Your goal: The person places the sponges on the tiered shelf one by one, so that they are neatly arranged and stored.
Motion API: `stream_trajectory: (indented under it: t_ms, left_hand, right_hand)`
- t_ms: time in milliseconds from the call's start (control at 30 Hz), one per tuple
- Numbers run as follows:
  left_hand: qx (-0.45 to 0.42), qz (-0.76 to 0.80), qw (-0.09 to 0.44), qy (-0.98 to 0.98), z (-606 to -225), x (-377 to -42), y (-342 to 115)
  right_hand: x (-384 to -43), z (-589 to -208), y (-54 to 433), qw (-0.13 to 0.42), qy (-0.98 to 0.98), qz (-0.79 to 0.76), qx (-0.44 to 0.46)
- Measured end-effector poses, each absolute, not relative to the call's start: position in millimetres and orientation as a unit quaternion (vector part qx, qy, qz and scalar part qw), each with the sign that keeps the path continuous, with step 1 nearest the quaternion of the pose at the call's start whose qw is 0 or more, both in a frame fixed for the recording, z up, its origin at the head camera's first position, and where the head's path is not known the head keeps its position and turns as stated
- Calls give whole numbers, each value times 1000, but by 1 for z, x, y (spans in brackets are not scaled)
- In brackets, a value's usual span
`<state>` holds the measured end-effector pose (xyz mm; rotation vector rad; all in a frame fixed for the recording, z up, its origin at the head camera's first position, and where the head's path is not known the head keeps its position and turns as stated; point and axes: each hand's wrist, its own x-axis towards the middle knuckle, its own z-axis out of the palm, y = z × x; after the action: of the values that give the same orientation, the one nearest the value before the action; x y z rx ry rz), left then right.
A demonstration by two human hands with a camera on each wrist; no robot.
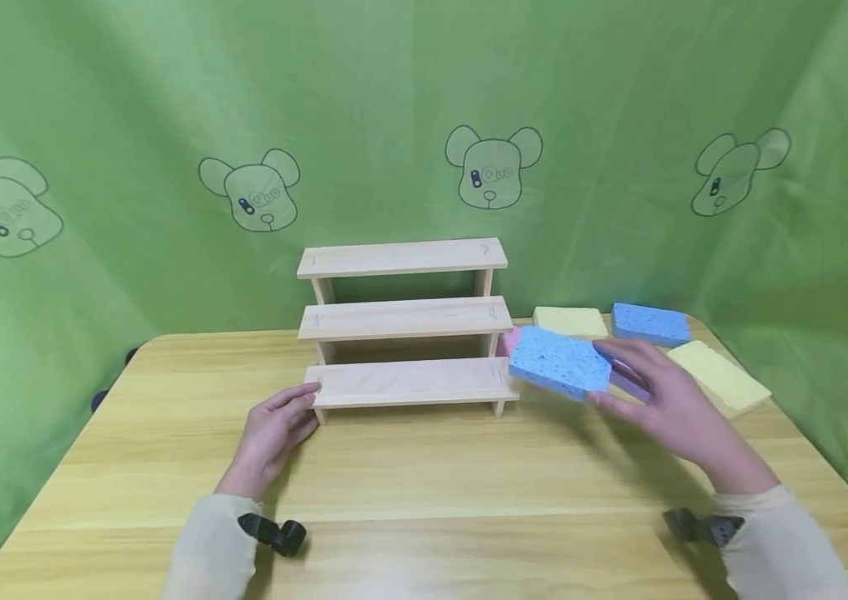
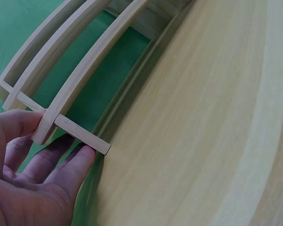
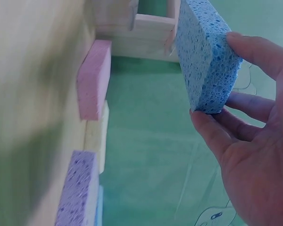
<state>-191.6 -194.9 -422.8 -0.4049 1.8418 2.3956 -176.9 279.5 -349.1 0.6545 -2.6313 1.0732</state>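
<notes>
Early days, I'd say: just one sponge is up off the bench, & none sits on a step of the wooden rack yet. Taking the rack as clock centre, 12 o'clock away from the person, that blue sponge hangs in the air at approx. 3-4 o'clock, tilted, just beside the right end of the lowest step.

R hand has it by its outer end, thumb one side & fingers the other, opened only abt. as wide as the sponge. L hand, at approx. 8 o'clock, has fingers part-curled round the left end of the lowest step, prob. steadying the rack; no sponge in it.

Not done: the lifted sponge isn't set down, & 5 more lie on the bench to the right. Reading from the purple sponge, partly hidden by the R hand: pink sponge at 10 o'clock, near the rack (can't tell if touching), far yellow sponge at 11, far blue sponge at 12-1, near yellow sponge at 3. So, by my count, 1 of 6 in hand, 0 on the steps.
</notes>
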Motion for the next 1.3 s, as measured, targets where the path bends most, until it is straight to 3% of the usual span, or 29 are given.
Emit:
stream_trajectory:
  t_ms: [1300]
  left_hand:
    - [-146, 786, 37, 600, -426, -195, -195]
  right_hand:
    - [-212, -322, 221, 100, -884, 392, 233]
